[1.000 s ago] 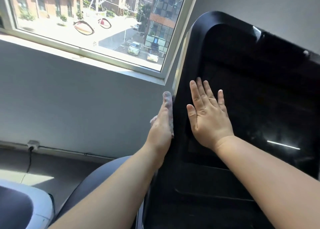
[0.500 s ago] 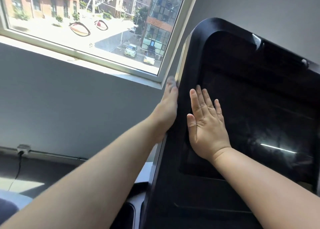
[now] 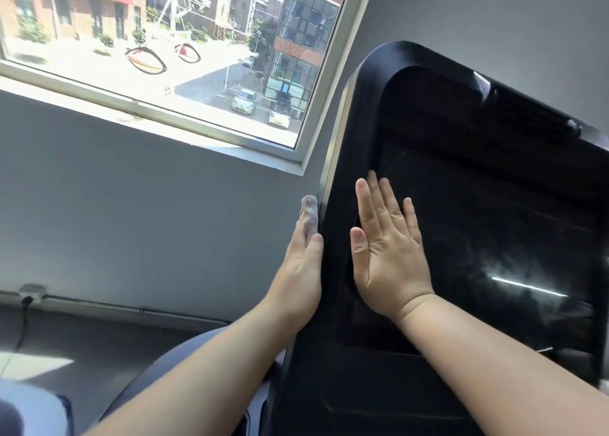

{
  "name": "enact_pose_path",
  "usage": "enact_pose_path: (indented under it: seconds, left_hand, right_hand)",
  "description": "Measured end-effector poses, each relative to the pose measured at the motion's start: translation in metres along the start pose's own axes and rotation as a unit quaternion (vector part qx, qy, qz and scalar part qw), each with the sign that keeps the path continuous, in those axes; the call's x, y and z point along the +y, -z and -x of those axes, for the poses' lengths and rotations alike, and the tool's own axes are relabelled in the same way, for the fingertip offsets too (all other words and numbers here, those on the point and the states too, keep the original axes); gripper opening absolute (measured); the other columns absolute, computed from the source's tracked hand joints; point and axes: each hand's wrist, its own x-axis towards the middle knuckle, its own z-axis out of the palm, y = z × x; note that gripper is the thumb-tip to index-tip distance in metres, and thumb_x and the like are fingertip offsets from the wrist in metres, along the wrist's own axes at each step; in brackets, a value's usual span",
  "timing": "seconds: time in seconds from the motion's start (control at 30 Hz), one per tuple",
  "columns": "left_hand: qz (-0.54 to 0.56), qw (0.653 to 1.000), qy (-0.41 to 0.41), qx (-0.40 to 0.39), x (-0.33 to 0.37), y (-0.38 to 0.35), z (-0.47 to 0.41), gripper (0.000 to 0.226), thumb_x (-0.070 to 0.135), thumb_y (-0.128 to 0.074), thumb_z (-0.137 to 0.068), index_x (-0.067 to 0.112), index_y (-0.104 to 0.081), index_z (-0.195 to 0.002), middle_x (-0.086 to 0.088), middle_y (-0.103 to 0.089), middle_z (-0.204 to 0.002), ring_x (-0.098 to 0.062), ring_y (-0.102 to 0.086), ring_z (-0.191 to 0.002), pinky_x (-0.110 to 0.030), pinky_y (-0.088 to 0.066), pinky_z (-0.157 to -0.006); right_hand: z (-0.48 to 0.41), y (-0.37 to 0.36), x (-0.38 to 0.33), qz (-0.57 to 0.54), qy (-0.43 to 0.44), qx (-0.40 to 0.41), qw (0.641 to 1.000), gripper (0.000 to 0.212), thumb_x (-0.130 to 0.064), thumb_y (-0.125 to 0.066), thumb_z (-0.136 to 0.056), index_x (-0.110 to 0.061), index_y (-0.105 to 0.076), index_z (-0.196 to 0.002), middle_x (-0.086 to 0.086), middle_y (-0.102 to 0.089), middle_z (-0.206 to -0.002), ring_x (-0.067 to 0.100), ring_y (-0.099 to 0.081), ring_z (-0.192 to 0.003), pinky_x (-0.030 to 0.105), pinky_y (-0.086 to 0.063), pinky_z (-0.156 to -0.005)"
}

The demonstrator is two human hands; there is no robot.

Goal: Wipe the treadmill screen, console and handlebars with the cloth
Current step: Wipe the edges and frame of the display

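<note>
The left hand (image 3: pixel 301 271) has slid back down the left edge of the console (image 3: pixel 362 106) since half a second ago, when its tips reached up near the window corner; the right hand has barely shifted.

Far left of the console, a wall socket (image 3: pixel 31 291) with a cable sits low on the grey wall (image 3: pixel 148 221). Above it, the window (image 3: pixel 164 73) meets the console's upper left corner.

The left hand lies edge-on against the console's left side, fingers straight and together. They press the cloth (image 3: pixel 309 215) flat to that edge. The cloth is a narrow grey strip over the fingertips, its long axis following the edge and its tip pointing up at the window corner.

Nothing stands between the cloth and the edge.

The right hand (image 3: pixel 389 257) lies flat, fingers spread and straight, on the screen (image 3: pixel 494 221) by the console's left rim, holding nothing.
</note>
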Motion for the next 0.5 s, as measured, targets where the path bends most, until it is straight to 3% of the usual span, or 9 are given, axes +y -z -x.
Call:
enact_pose_path:
  seconds: [0.13,0.23,0.37,0.5]
  left_hand:
    - [0.031,0.999,0.005,-0.029,0.034,0.004,-0.066,0.061,0.059,-0.023,-0.097,0.038,-0.011,-0.153,0.026,-0.011,-0.158,0.009,-0.01,-0.142,-0.034,-0.009,-0.122]
    - [0.01,0.999,-0.041,-0.01,0.047,0.001,-0.095,0.056,0.048,-0.022,-0.099,0.039,-0.011,-0.153,0.021,-0.013,-0.159,0.002,-0.013,-0.145,-0.036,-0.013,-0.122]
    - [-0.03,0.992,-0.122,-0.001,0.039,-0.003,-0.071,0.053,0.021,-0.023,-0.105,0.029,-0.005,-0.155,0.02,-0.003,-0.16,0.008,-0.002,-0.144,-0.03,-0.006,-0.122]
    - [-0.031,0.992,-0.125,-0.009,0.019,-0.006,-0.04,0.064,0.024,-0.032,-0.098,0.031,-0.002,-0.154,0.032,-0.003,-0.156,0.01,0.001,-0.143,-0.036,-0.002,-0.122]
  right_hand:
    - [-0.001,0.002,-0.001,0.002,-0.004,-0.011,1.0,0.058,-0.037,-0.018,-0.099,-0.023,0.001,-0.152,-0.004,-0.005,-0.16,0.013,0.0,-0.148,0.041,-0.002,-0.119]
    - [-0.001,0.003,-0.002,0.006,-0.011,-0.017,1.0,0.057,-0.039,-0.015,-0.1,-0.025,0.0,-0.152,-0.005,-0.005,-0.161,0.011,0.001,-0.148,0.041,-0.002,-0.119]
    - [-0.001,0.005,-0.003,0.006,-0.01,-0.011,1.0,0.055,-0.041,-0.015,-0.1,-0.027,-0.005,-0.153,-0.004,-0.01,-0.161,0.011,-0.003,-0.148,0.039,-0.004,-0.119]
    - [-0.014,0.018,0.003,0.005,0.016,0.055,0.998,0.048,-0.036,-0.036,-0.096,-0.025,-0.036,-0.143,0.003,-0.041,-0.149,0.019,-0.036,-0.136,0.038,-0.024,-0.108]
